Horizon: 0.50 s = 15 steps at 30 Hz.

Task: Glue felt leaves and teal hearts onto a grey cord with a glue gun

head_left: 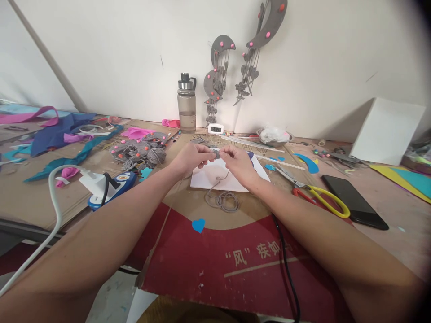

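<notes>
A small grey piece [217,154] and grey string [225,199] lie over a white sheet [215,178]. The cardboard [235,264] is red with pale characters and carries a blue heart [198,224]. Scissors [323,199] have yellow and red handles beside a black phone [353,202]. Grey moons [266,24] bear pink dots.

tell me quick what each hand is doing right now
Left hand: closed, pinching a small grey piece.
Right hand: closed, pinching the same grey piece, with grey string hanging below.
</notes>
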### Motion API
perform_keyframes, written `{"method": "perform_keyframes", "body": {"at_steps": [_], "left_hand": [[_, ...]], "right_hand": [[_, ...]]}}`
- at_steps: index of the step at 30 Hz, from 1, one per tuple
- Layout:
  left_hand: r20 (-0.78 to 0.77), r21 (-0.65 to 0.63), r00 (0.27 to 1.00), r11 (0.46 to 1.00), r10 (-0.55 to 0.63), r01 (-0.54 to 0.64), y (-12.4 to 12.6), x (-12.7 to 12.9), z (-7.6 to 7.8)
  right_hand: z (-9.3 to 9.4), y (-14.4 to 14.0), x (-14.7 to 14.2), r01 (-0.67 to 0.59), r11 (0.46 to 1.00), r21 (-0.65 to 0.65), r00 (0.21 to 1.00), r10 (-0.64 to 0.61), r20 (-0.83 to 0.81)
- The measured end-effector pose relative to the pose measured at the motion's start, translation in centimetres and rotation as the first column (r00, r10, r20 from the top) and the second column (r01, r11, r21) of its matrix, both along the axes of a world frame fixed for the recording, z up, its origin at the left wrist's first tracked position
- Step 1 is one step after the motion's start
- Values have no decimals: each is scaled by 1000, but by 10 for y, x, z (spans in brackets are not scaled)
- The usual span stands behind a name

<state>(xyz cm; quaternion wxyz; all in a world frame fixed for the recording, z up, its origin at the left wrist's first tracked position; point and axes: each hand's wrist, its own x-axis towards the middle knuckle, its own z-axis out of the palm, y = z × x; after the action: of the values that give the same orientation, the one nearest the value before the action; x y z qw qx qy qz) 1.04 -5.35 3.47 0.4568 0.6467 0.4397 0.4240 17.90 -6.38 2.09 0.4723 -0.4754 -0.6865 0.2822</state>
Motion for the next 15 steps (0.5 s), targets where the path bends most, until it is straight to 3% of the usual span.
{"method": "perform_keyframes", "body": {"at_steps": [6, 15], "left_hand": [[65, -89, 970, 967, -233, 238, 6, -10, -1], [-9, -27, 990, 990, -140, 140, 3, -7, 3]], "right_hand": [[0, 3, 4, 0, 1000, 24, 1000, 0, 21], [3, -4, 0, 10, 978, 206, 984, -46, 172]]}}
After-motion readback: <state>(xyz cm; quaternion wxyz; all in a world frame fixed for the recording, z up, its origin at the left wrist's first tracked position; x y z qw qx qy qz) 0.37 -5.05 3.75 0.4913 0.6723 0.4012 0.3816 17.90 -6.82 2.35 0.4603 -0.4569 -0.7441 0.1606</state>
